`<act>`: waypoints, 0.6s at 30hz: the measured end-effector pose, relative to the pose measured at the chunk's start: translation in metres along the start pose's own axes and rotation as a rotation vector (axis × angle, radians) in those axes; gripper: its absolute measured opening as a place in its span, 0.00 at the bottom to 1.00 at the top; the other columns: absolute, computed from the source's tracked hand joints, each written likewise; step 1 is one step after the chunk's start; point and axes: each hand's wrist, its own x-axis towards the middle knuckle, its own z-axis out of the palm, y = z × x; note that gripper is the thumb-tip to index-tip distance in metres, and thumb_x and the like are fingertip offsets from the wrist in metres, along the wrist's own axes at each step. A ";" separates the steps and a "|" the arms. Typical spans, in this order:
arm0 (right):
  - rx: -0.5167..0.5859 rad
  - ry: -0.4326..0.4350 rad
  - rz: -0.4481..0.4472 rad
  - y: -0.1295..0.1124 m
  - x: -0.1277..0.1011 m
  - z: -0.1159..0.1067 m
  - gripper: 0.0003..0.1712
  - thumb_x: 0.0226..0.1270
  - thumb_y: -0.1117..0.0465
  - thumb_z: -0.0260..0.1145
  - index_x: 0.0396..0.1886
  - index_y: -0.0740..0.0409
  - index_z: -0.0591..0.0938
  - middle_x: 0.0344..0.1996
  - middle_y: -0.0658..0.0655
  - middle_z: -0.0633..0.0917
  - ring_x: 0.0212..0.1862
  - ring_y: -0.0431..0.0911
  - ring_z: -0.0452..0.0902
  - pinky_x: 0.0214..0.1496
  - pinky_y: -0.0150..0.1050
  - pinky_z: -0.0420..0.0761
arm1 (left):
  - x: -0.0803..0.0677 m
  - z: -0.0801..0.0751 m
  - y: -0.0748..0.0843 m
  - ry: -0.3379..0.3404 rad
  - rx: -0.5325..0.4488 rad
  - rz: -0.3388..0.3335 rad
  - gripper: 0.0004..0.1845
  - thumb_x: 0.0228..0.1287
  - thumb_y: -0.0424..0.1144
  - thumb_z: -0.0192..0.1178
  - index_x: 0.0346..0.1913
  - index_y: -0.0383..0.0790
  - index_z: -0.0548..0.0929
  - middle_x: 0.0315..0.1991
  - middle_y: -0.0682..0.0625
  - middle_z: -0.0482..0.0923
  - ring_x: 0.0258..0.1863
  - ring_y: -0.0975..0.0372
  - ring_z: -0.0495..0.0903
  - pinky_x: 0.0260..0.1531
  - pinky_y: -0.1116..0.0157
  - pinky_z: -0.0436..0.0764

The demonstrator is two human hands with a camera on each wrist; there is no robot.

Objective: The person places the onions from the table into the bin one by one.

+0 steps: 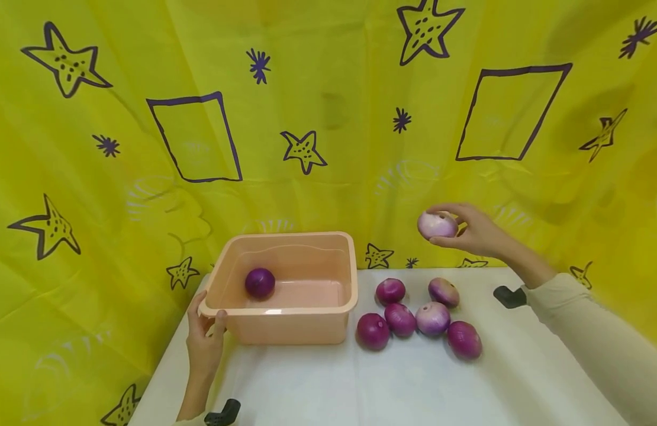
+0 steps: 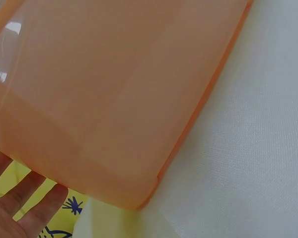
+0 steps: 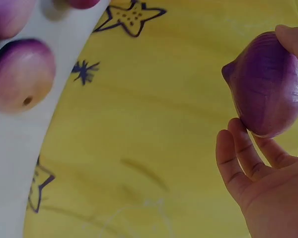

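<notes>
Pale purple onion (image 1: 437, 225) is up in the air, pinched by the right hand (image 1: 474, 232) above the far right part of the table (image 1: 360, 384), well clear of the surface. Right wrist view: fingers (image 3: 238, 153) curl under the onion (image 3: 268, 84), thumb on top. Firm wrap, nothing slack.

Peach tub (image 1: 286, 331) sits to the left on the table, one dark purple onion (image 1: 260, 282) already inside. Left hand (image 1: 205, 343) grips the tub's near-left corner, thumb over the rim, fingers on the outside wall; the left wrist view shows only the tub wall (image 2: 114, 99) and fingertips (image 2: 35, 208) beneath it.

Six more onions (image 1: 414, 316) lie clustered just right of the tub, some touching.

Read: mid-transfer, lift done, carry to the tub pending. The move calls for a leftward sweep over the cluster and the tub's right wall, then a low release so the onion doesn't bounce or knock the one inside. Left hand looks set to brace the tub.
</notes>
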 end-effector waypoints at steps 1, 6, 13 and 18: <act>0.000 -0.015 -0.012 -0.005 0.005 0.003 0.33 0.58 0.59 0.80 0.64 0.54 0.81 0.57 0.62 0.80 0.45 0.55 0.77 0.33 0.36 0.83 | 0.000 0.000 0.000 -0.001 -0.001 0.002 0.32 0.79 0.41 0.55 0.80 0.53 0.57 0.75 0.41 0.66 0.51 0.71 0.74 0.41 0.82 0.78; 0.035 -0.079 -0.112 -0.025 0.035 0.024 0.31 0.59 0.58 0.80 0.63 0.55 0.81 0.58 0.60 0.82 0.53 0.56 0.76 0.45 0.49 0.85 | -0.001 -0.001 0.001 -0.005 -0.010 0.006 0.32 0.79 0.39 0.56 0.80 0.52 0.57 0.74 0.40 0.67 0.52 0.70 0.75 0.42 0.82 0.78; 0.054 -0.189 -0.149 -0.058 0.072 0.056 0.32 0.58 0.55 0.80 0.63 0.52 0.81 0.60 0.60 0.82 0.57 0.56 0.75 0.52 0.56 0.82 | -0.002 -0.002 0.002 0.002 -0.028 0.005 0.34 0.77 0.37 0.57 0.80 0.49 0.57 0.73 0.36 0.67 0.48 0.77 0.74 0.39 0.82 0.79; 0.078 -0.220 -0.189 -0.080 0.097 0.079 0.33 0.58 0.54 0.80 0.63 0.52 0.81 0.60 0.58 0.83 0.58 0.54 0.76 0.54 0.51 0.81 | -0.002 -0.002 0.002 0.000 -0.036 0.013 0.34 0.77 0.36 0.58 0.80 0.48 0.56 0.73 0.34 0.67 0.48 0.77 0.75 0.37 0.80 0.80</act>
